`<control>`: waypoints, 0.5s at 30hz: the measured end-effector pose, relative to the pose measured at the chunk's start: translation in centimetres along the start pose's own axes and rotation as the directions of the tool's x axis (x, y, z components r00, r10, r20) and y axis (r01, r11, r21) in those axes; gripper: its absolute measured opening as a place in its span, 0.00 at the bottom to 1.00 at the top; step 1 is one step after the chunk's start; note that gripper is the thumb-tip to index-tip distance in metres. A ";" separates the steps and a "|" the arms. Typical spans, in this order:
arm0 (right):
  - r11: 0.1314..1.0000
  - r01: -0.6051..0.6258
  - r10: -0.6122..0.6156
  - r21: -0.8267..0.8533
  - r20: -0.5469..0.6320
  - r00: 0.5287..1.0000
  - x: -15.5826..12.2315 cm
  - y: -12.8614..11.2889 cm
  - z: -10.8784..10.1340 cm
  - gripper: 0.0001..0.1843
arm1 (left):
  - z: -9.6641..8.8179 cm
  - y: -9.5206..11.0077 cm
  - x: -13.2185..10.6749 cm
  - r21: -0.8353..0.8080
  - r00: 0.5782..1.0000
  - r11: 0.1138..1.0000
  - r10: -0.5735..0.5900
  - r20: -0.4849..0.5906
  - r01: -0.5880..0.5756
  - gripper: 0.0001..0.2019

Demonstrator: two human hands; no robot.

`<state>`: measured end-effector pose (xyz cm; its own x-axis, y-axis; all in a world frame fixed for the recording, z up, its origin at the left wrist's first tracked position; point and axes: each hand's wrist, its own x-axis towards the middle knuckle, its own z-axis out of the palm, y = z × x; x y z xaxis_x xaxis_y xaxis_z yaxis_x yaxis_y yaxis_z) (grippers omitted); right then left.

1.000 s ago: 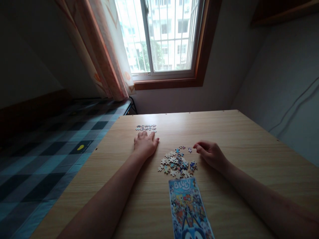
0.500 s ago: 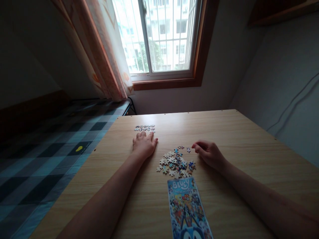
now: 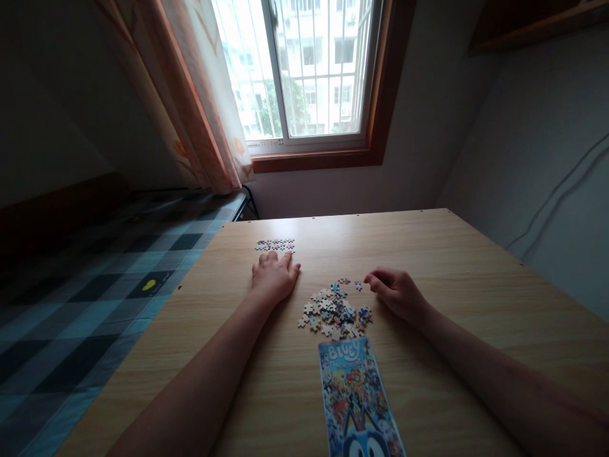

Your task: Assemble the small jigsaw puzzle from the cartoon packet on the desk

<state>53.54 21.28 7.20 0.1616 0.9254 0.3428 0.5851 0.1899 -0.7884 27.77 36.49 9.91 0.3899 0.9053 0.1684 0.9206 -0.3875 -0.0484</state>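
My left hand (image 3: 275, 276) lies palm down on the table with its fingers apart. Its index fingertip touches the table at a small puzzle piece, just below the near edge of a block of joined puzzle pieces (image 3: 275, 245) in rows. My right hand (image 3: 397, 292) rests on its side with the fingers curled in; whatever they may hold is hidden. Close to its fingertips lies a loose puzzle piece (image 3: 358, 285). Between my hands spreads a heap of puzzle pieces (image 3: 333, 311), some showing plain backs, others coloured print. Nearer to me is a printed Bluey picture sheet (image 3: 356, 393).
The wooden table (image 3: 476, 355) reaches towards a barred window (image 3: 323, 76). On the left stands a bed with a checked cover (image 3: 109, 285), beneath an orange curtain (image 3: 190, 101). A cable (image 3: 547, 197) hangs along the right wall.
The whole view has shifted very slightly. Both hands and the puzzle pieces hold the same places on the table.
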 end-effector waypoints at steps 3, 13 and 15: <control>1.000 0.003 -0.003 0.001 0.003 1.000 0.0 0.0 0.0 0.19 | 0.0 0.0 0.0 0.006 1.000 1.000 0.003 0.001 -0.003 0.27; 1.000 0.000 0.000 0.005 -0.002 1.000 0.0 -0.3 -0.1 0.18 | 0.1 -0.2 0.2 -0.001 1.000 1.000 0.015 -0.009 -0.015 0.27; 1.000 0.002 -0.002 0.009 -0.003 1.000 0.0 -0.3 -0.1 0.17 | 0.2 -0.2 0.2 -0.005 1.000 1.000 0.013 -0.009 -0.013 0.27</control>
<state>53.38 21.20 7.50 0.1628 0.9239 0.3461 0.5786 0.1947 -0.7920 27.69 36.74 9.80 0.4014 0.8986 0.1770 0.9154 -0.3999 -0.0456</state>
